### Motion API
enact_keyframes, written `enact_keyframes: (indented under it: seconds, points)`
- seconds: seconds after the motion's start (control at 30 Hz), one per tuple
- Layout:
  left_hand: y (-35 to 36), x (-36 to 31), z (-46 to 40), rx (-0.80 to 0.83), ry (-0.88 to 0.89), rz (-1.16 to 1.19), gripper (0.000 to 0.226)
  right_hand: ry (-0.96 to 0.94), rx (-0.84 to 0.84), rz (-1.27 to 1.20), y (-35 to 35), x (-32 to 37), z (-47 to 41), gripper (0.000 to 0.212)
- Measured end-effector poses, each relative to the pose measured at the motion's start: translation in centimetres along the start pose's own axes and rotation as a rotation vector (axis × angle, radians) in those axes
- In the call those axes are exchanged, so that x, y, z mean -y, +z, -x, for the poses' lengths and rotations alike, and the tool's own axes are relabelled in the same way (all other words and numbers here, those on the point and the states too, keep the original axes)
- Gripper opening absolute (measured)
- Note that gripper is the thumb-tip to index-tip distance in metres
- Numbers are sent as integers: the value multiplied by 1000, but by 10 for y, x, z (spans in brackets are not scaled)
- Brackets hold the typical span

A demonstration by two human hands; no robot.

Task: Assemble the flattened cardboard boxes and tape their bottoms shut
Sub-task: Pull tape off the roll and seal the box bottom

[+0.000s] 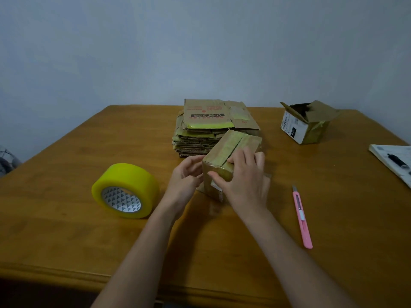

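Note:
A small assembled cardboard box (231, 147) stands bottom-up in the middle of the wooden table (66, 230), its two bottom flaps closed with a seam between them. My right hand (242, 181) grips its near right corner, fingers on top by the seam and thumb on the near face. My left hand (186, 176) holds the box's left side with curled fingers. A stack of flattened cardboard boxes (211, 125) lies just behind. A big roll of yellow tape (125, 191) stands to the left of my hands.
A pink utility knife (302, 216) lies on the right. An assembled box (308, 123) with open flaps sits at the back right. A notebook with a pen (395, 162) lies at the right edge. A wall rises behind the table.

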State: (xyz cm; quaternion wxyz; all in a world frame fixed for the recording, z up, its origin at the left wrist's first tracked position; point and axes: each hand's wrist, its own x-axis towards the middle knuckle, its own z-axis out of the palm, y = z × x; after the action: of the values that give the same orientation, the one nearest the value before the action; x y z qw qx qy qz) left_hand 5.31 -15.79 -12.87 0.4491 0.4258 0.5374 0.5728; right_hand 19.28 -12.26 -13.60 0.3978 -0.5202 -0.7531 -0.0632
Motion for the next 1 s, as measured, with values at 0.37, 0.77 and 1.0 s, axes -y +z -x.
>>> enact_keyframes:
  seconds: [0.37, 0.77, 1.0]
  points:
    - [4, -6, 10, -44, -49, -195, 50, -94, 250, -353, -23, -27, -5, 57]
    - [21, -22, 29, -219, -239, -189, 41, 538, 527, -868, -13, -46, -56, 109]
    - [21, -24, 34, -282, -187, -203, 76, 590, 423, -833, -37, -53, -32, 70]
